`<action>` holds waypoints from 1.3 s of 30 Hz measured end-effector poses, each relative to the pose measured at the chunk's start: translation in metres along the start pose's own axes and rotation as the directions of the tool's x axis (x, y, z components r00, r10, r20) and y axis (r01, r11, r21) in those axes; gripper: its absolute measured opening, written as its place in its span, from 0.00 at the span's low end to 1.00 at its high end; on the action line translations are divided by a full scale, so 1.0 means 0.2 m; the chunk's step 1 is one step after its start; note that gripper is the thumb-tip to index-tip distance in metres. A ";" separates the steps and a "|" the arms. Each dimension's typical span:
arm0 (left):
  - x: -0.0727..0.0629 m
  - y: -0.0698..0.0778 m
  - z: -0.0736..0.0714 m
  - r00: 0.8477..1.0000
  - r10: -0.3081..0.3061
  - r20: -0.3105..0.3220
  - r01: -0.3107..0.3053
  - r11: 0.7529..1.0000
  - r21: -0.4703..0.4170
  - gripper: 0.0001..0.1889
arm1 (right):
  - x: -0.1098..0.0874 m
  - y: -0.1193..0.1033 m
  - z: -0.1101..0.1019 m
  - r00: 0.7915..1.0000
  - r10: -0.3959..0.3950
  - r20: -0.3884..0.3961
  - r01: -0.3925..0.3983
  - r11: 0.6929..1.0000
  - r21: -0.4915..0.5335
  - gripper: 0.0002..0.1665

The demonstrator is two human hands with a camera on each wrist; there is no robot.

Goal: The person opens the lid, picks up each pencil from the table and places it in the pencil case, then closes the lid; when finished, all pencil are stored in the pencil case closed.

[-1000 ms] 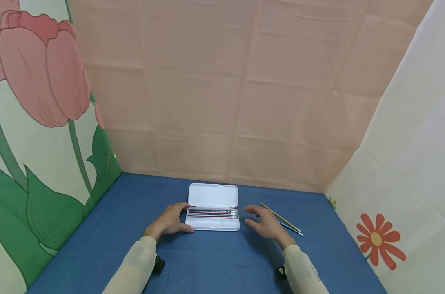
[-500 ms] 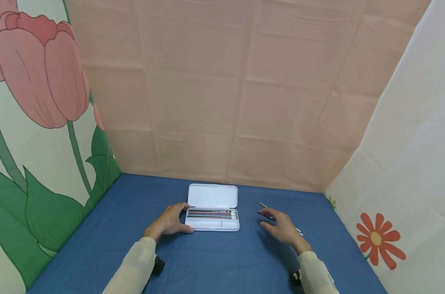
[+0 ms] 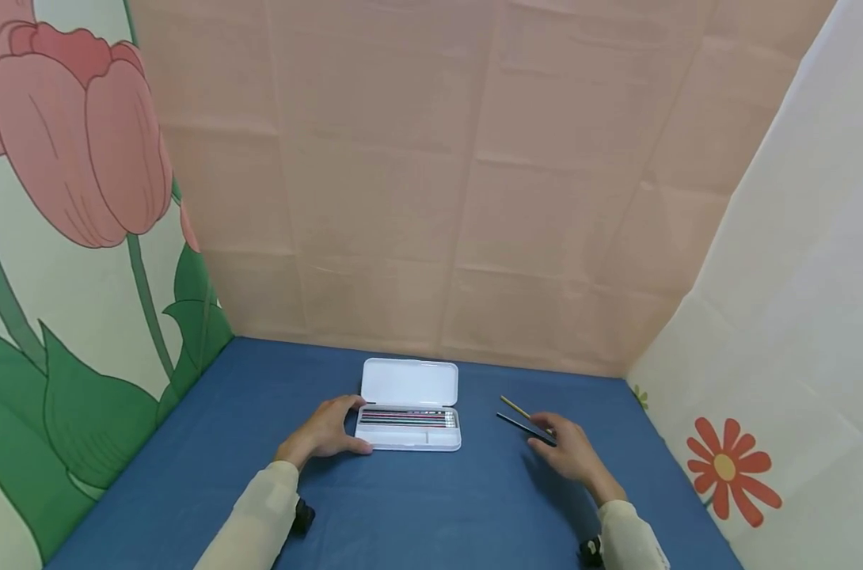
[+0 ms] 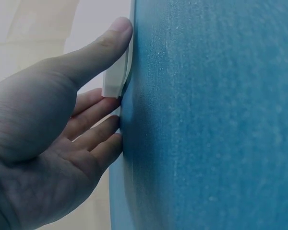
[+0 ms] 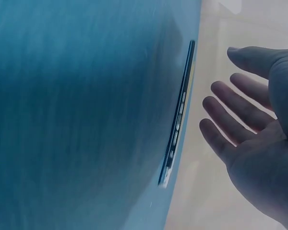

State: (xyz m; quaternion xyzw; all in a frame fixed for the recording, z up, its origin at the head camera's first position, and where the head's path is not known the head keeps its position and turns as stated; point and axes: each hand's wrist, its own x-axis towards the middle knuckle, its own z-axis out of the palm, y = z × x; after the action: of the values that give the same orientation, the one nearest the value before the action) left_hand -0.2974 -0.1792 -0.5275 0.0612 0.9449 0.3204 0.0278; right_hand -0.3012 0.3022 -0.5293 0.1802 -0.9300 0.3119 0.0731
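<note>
A white pencil case (image 3: 407,439) lies with its lid (image 3: 409,382) folded back. Several pencils (image 3: 408,419) lie side by side in its rear compartment. My left hand (image 3: 325,430) holds the case by its left end, thumb at the front corner and fingers toward the hinge; the left wrist view shows that hand (image 4: 62,124) around the case's corner (image 4: 116,79). To the right, my right hand (image 3: 568,451) hovers over a dark pencil (image 3: 520,426) and a yellow pencil (image 3: 513,405). In the right wrist view its fingers (image 5: 221,117) are spread, apart from the pencils (image 5: 178,117).
A blue cloth (image 3: 403,507) covers the table. Behind it hangs a beige backdrop (image 3: 431,198). A tulip-print cloth (image 3: 82,158) stands on the left, a white cloth with a red flower (image 3: 725,467) on the right.
My right hand has moved right and toward me, away from the case to above the loose pencils. My left hand has stayed at the case's left end.
</note>
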 end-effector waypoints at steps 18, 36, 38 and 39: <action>0.00 -0.01 0.01 1.000 -0.003 -0.004 0.003 1.000 -0.001 0.49 | -0.04 0.07 -0.04 0.997 0.068 0.049 -0.065 0.996 -0.065 0.26; -0.01 0.00 -0.01 1.000 0.000 -0.006 0.000 1.000 0.000 0.48 | -0.03 0.06 -0.05 0.990 0.124 0.071 -0.117 0.989 -0.094 0.19; -0.01 0.00 -0.01 1.000 0.002 -0.005 -0.002 1.000 0.000 0.48 | -0.03 0.06 -0.05 0.988 0.133 0.076 -0.125 0.987 -0.099 0.16; -0.01 0.00 -0.01 1.000 0.004 -0.004 -0.004 1.000 0.002 0.48 | -0.03 0.06 -0.05 0.988 0.136 0.079 -0.128 0.987 -0.100 0.15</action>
State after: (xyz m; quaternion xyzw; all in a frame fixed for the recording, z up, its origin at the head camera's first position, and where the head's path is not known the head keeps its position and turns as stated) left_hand -0.2951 -0.1797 -0.5260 0.0624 0.9452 0.3195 0.0250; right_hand -0.3007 0.3190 -0.5304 0.1276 -0.9559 0.2637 0.0208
